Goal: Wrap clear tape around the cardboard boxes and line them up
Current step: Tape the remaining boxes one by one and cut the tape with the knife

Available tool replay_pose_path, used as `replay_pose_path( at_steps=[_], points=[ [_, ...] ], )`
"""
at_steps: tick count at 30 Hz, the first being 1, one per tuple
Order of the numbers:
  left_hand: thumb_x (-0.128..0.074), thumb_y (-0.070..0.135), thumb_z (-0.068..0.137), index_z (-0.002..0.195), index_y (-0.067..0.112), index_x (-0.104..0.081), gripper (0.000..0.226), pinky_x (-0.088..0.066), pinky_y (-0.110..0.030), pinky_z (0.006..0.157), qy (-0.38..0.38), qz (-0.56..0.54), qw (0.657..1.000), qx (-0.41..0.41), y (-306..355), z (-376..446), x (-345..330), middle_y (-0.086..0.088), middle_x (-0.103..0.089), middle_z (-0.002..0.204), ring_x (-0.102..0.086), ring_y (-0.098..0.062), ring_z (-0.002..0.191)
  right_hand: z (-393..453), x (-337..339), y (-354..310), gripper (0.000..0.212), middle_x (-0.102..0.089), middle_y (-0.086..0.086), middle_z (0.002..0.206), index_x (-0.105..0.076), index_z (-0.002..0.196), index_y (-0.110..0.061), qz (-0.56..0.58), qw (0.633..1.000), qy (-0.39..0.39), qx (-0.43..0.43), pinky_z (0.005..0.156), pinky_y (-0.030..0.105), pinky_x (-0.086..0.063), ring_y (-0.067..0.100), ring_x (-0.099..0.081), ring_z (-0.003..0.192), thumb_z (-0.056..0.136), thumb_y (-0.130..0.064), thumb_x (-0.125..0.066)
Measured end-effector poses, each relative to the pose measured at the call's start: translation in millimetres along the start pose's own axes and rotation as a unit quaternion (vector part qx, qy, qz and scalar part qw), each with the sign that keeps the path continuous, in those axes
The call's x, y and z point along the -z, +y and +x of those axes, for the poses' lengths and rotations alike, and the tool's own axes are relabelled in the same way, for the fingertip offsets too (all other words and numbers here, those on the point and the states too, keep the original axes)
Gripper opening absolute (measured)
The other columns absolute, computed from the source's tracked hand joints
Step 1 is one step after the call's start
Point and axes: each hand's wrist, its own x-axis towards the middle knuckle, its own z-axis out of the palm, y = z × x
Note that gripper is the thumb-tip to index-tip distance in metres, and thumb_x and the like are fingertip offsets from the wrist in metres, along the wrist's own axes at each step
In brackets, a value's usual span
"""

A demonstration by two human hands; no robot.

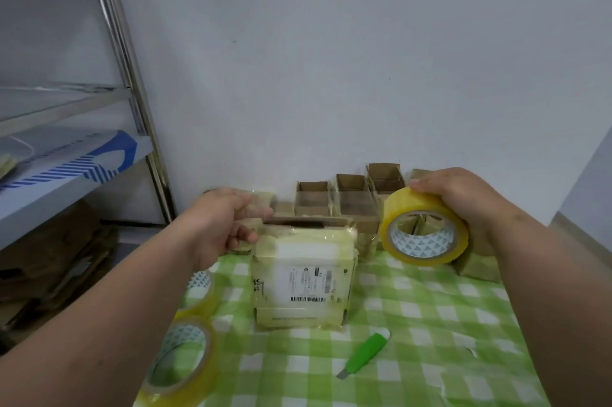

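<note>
Tabletop (414,324) with the green check cloth fills the lower half of the frame, a white wall behind it. The row of cardboard boxes (354,204) stands along the back edge at frame centre, several of them open-topped. The taped box (303,277), with a white label and already glossy with clear tape, stands in front of that row at centre.

Risks, biggest first:
- The taped box stands close to the row. If I shove it back carelessly it knocks the light open boxes out of line or tips one over.
- The tape roll (425,231) is held up at right of centre. I can't see a loose tail; if one hangs free it may stick to the cloth or a neighbouring box and drag it.
- Two spare tape rolls (183,360) sit at lower left near the tabletop edge, under my left forearm. A careless sweep could push them off.
- The green utility knife (364,355) lies at lower centre with its blade tip out. Reaching across it risks a cut.

Grip:
- My right hand (463,198) is clamped on the tape roll, fingers curled over the top of the rim, the roll lifted just clear of the cloth.
- My left hand (220,224) is at left of centre, fingers curled at the taped box's upper left corner. It is blurred, so I can't tell whether it pinches the box, a small box behind it, or just touches.
</note>
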Motion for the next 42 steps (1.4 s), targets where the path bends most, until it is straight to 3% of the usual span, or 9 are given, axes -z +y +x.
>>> replay_pose_path(
  at_steps=[5, 11, 15, 21, 27, 32, 36, 40, 42],
  points=[
    [-0.034, 0.022, 0.108, 0.109, 0.010, -0.043, 0.015, -0.043, -0.024, 0.040, -0.010, -0.031, 0.999, 0.018, -17, 0, 1, -0.005, -0.070, 0.109, -0.070, -0.031, 0.060, -2, -9, 10, 0.018, -0.067, 0.007, 0.082, -0.069, 0.078, -0.016, 0.003, 1.000, -0.014, -0.025, 0.080, 0.043, -0.051, 0.031, -0.064, 0.081, 0.087, -0.032, -0.071],
    [-0.038, 0.015, 0.106, 0.116, 0.007, -0.043, 0.013, -0.055, -0.032, 0.043, 0.012, -0.033, 0.999, 0.034, -22, -1, -6, -0.014, -0.050, 0.099, -0.071, -0.032, 0.061, -9, -14, 7, 0.011, -0.065, 0.002, 0.094, -0.069, 0.079, -0.028, -0.014, 0.999, -0.002, -0.035, 0.075, 0.035, -0.048, 0.024, -0.062, 0.088, 0.090, -0.028, -0.068],
    [-0.040, 0.013, 0.106, 0.108, 0.010, -0.043, 0.005, -0.054, -0.029, 0.043, 0.035, -0.033, 0.998, 0.037, -22, 1, -11, -0.013, -0.051, 0.097, -0.069, -0.028, 0.054, -10, -14, 2, 0.010, -0.068, 0.009, 0.099, -0.071, 0.086, -0.021, -0.025, 0.998, 0.007, -0.049, 0.083, 0.043, -0.053, 0.031, -0.065, 0.090, 0.086, -0.031, -0.070],
    [-0.041, 0.019, 0.105, 0.121, 0.011, -0.046, 0.018, -0.048, -0.025, 0.041, 0.059, -0.002, 0.998, 0.039, -21, 5, -13, -0.014, -0.056, 0.109, -0.067, -0.025, 0.052, -5, -15, -11, 0.032, -0.067, 0.018, 0.104, -0.069, 0.103, -0.006, -0.051, 0.997, 0.024, -0.048, 0.086, 0.044, -0.052, 0.036, -0.065, 0.094, 0.086, -0.032, -0.069],
    [-0.046, 0.022, 0.103, 0.099, 0.010, -0.047, 0.013, -0.042, -0.030, 0.056, 0.119, 0.100, 0.985, -0.075, -10, 2, -16, -0.009, -0.051, 0.078, -0.047, -0.019, 0.062, -2, -19, -6, 0.038, -0.063, 0.022, 0.119, -0.068, 0.114, 0.001, -0.094, 0.995, 0.001, -0.039, 0.095, 0.049, -0.048, 0.034, -0.061, 0.105, 0.090, -0.028, -0.064],
    [-0.040, 0.023, 0.105, 0.092, 0.013, -0.044, 0.016, -0.045, -0.031, 0.060, 0.132, 0.110, 0.980, -0.102, -19, 6, -19, -0.007, -0.058, 0.088, -0.054, -0.020, 0.069, -5, -21, 2, 0.039, -0.066, 0.017, 0.112, -0.072, 0.107, -0.008, -0.096, 0.993, -0.016, -0.061, 0.097, 0.052, -0.047, 0.034, -0.062, 0.100, 0.085, -0.039, -0.067],
    [-0.037, 0.026, 0.106, 0.091, 0.016, -0.042, 0.020, -0.047, -0.031, 0.065, 0.146, 0.105, 0.977, -0.113, -24, 8, -17, -0.005, -0.055, 0.084, -0.051, -0.019, 0.072, -8, -23, 5, 0.046, -0.066, 0.004, 0.108, -0.073, 0.089, -0.027, -0.099, 0.993, -0.019, -0.068, 0.099, 0.055, -0.044, 0.035, -0.059, 0.104, 0.058, -0.060, -0.063],
    [-0.038, 0.030, 0.106, 0.090, 0.017, -0.041, 0.021, -0.043, -0.029, 0.064, 0.123, 0.112, 0.975, -0.149, -30, 3, -14, -0.005, -0.054, 0.085, -0.051, -0.019, 0.077, -12, -23, 6, 0.032, -0.066, 0.004, 0.109, -0.075, 0.080, -0.034, -0.065, 0.996, -0.010, -0.065, 0.098, 0.054, -0.046, 0.035, -0.057, 0.106, 0.064, -0.060, -0.067],
    [-0.040, 0.033, 0.105, 0.095, 0.015, -0.045, 0.021, -0.043, -0.029, 0.069, 0.086, 0.112, 0.977, -0.158, -34, 0, -13, -0.006, -0.056, 0.093, -0.050, -0.019, 0.083, -15, -24, 6, 0.030, -0.066, 0.007, 0.108, -0.075, 0.093, -0.028, -0.038, 0.997, -0.002, -0.069, 0.096, 0.053, -0.049, 0.034, -0.060, 0.102, 0.074, -0.051, -0.069]
  ],
)
